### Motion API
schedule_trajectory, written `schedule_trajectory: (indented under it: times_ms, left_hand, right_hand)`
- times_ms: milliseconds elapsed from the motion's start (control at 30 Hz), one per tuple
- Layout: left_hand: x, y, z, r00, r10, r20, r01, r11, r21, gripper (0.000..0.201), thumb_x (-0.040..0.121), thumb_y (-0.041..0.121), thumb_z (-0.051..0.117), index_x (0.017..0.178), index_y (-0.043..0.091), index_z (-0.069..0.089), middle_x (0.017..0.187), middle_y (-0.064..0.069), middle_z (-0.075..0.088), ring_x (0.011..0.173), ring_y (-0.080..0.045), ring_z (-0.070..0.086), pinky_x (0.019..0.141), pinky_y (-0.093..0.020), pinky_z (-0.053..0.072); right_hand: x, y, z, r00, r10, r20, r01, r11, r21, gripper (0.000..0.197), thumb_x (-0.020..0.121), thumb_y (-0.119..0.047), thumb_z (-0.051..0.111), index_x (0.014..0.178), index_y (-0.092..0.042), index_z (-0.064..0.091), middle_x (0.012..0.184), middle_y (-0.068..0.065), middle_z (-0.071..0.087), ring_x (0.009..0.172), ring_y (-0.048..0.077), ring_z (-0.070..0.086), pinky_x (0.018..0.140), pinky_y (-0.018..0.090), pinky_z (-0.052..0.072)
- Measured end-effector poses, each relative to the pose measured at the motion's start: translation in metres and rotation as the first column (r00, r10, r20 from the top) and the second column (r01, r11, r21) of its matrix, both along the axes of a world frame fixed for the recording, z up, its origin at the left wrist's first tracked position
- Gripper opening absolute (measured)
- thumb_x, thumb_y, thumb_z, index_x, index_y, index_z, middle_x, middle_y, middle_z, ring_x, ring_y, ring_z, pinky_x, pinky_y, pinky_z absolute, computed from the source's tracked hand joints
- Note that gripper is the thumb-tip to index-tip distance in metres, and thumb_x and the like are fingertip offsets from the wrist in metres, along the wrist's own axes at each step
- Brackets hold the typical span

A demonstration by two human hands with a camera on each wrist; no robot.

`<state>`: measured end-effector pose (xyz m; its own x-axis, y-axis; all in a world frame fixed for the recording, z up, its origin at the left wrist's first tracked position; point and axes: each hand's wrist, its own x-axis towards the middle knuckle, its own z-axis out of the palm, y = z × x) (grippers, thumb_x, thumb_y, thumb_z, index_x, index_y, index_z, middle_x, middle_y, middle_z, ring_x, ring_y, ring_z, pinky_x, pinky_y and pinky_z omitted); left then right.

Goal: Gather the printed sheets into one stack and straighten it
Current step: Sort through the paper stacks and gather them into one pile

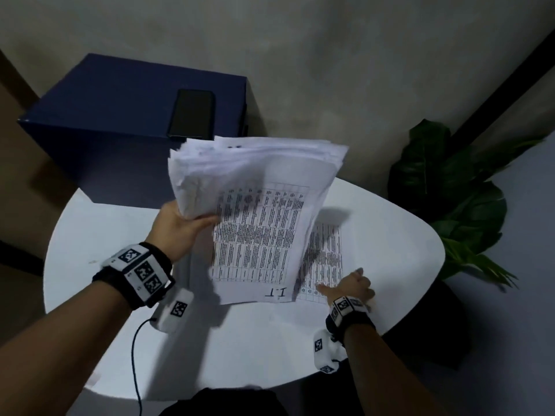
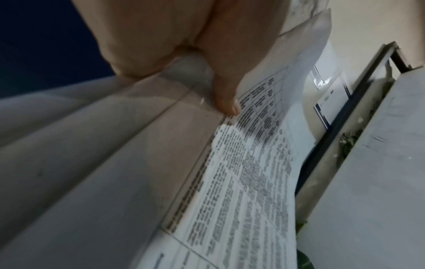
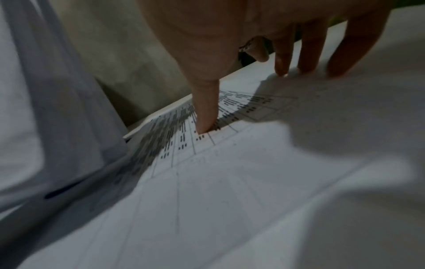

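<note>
My left hand [image 1: 183, 223] grips a thick stack of printed sheets [image 1: 258, 211] by its left edge and holds it tilted above the white table [image 1: 120, 235]. The thumb [image 2: 226, 102] lies on the top printed page [image 2: 241, 182], which bears a table of text. One loose printed sheet [image 1: 326, 259] lies flat on the table under the stack's right side. My right hand [image 1: 351, 285] rests on that sheet [image 3: 230, 163] with straight spread fingers, thumb tip [image 3: 205, 125] pressing the print and the other fingertips [image 3: 281, 71] touching down farther out.
A dark blue box [image 1: 126, 121] stands at the table's back left with a black phone [image 1: 192, 114] on top. A leafy green plant [image 1: 456, 199] stands right of the table. A black cable [image 1: 138, 355] runs from my left wrist over the table's near edge.
</note>
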<state>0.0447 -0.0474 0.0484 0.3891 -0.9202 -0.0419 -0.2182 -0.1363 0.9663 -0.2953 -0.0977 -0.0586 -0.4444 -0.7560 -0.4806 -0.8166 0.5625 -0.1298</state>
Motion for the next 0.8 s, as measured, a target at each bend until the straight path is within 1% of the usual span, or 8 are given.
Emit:
schedule_trajectory:
  times_ms: [100, 200, 300, 400, 533, 600, 700, 800]
  left_hand:
    - [0.015, 0.004, -0.002, 0.997, 0.002, -0.075, 0.001, 0.999, 0.038, 0.015, 0.075, 0.011, 0.083, 0.084, 0.019, 0.074, 0.079, 0.003, 0.077, 0.076, -0.010, 0.072, 0.072, -0.027, 0.056]
    - [0.018, 0.009, -0.010, 0.988, 0.025, -0.155, -0.011, 0.995, 0.095, 0.013, 0.076, 0.009, 0.081, 0.079, 0.012, 0.069, 0.062, 0.006, 0.070, 0.060, -0.010, 0.065, 0.061, -0.029, 0.051]
    - [0.020, 0.010, -0.028, 0.972, 0.035, -0.234, 0.015, 0.978, 0.210, 0.017, 0.078, 0.011, 0.080, 0.078, 0.006, 0.064, 0.055, 0.000, 0.060, 0.053, -0.019, 0.055, 0.053, -0.031, 0.047]
    - [0.012, 0.005, -0.056, 0.966, 0.079, -0.245, 0.022, 0.923, 0.384, 0.020, 0.080, 0.013, 0.080, 0.090, 0.004, 0.065, 0.057, -0.001, 0.062, 0.057, -0.021, 0.055, 0.056, -0.032, 0.047]
    - [-0.007, 0.001, -0.098, 0.976, 0.082, -0.203, 0.055, 0.806, 0.589, 0.028, 0.072, 0.023, 0.087, 0.082, 0.004, 0.068, 0.056, -0.007, 0.064, 0.054, -0.022, 0.056, 0.061, -0.037, 0.050]
    - [-0.019, -0.002, -0.110, 0.992, 0.032, -0.122, 0.057, 0.750, 0.659, 0.038, 0.067, 0.035, 0.087, 0.079, 0.005, 0.068, 0.069, -0.014, 0.068, 0.056, -0.023, 0.060, 0.057, -0.036, 0.055]
    - [-0.039, -0.009, -0.115, 0.997, -0.055, 0.048, 0.004, 0.695, 0.719, 0.047, 0.076, 0.043, 0.080, 0.093, 0.002, 0.065, 0.079, -0.009, 0.068, 0.064, -0.021, 0.062, 0.047, -0.023, 0.042]
    - [-0.052, -0.019, -0.114, 0.990, -0.088, 0.112, -0.013, 0.726, 0.688, 0.051, 0.082, 0.049, 0.071, 0.097, 0.000, 0.066, 0.089, -0.010, 0.070, 0.075, -0.027, 0.067, 0.058, -0.024, 0.045]
  right_hand:
    - [0.001, -0.002, -0.017, 0.991, -0.034, 0.131, 0.044, 0.996, -0.076, 0.118, 0.064, -0.041, 0.086, 0.148, -0.001, 0.014, 0.143, 0.022, 0.037, 0.128, 0.038, 0.046, 0.101, 0.045, 0.045]
    - [-0.002, -0.001, -0.022, 0.965, -0.092, 0.244, 0.128, 0.982, -0.138, 0.077, 0.072, -0.027, 0.082, 0.131, -0.004, 0.039, 0.127, 0.019, 0.059, 0.117, 0.035, 0.058, 0.098, 0.043, 0.051]
    - [-0.011, -0.005, 0.000, 0.926, -0.110, 0.362, 0.209, 0.946, -0.247, 0.064, 0.085, -0.021, 0.071, 0.139, -0.004, 0.042, 0.136, 0.020, 0.054, 0.122, 0.036, 0.054, 0.103, 0.040, 0.046]
    - [-0.028, -0.019, 0.052, 0.945, 0.011, 0.327, 0.171, 0.836, -0.522, 0.065, 0.086, -0.020, 0.070, 0.139, 0.005, 0.042, 0.138, 0.027, 0.050, 0.127, 0.040, 0.049, 0.107, 0.042, 0.037]
    - [-0.053, -0.032, 0.120, 0.929, 0.088, 0.360, 0.211, 0.673, -0.708, 0.041, 0.076, -0.025, 0.076, 0.107, -0.001, 0.064, 0.101, 0.021, 0.069, 0.094, 0.035, 0.065, 0.079, 0.036, 0.047]
    - [-0.053, -0.029, 0.132, 0.894, 0.102, 0.436, 0.240, 0.714, -0.658, 0.034, 0.077, -0.023, 0.077, 0.105, -0.005, 0.066, 0.096, 0.013, 0.070, 0.087, 0.027, 0.065, 0.076, 0.032, 0.047]
    - [-0.034, -0.010, 0.108, 0.862, 0.099, 0.497, 0.218, 0.813, -0.540, 0.033, 0.075, -0.021, 0.079, 0.101, -0.006, 0.067, 0.092, 0.009, 0.070, 0.085, 0.024, 0.066, 0.075, 0.033, 0.049]
    - [-0.008, 0.015, 0.060, 0.860, 0.092, 0.502, 0.166, 0.880, -0.445, 0.029, 0.071, -0.018, 0.082, 0.093, -0.005, 0.069, 0.087, 0.014, 0.073, 0.083, 0.028, 0.070, 0.076, 0.039, 0.055]
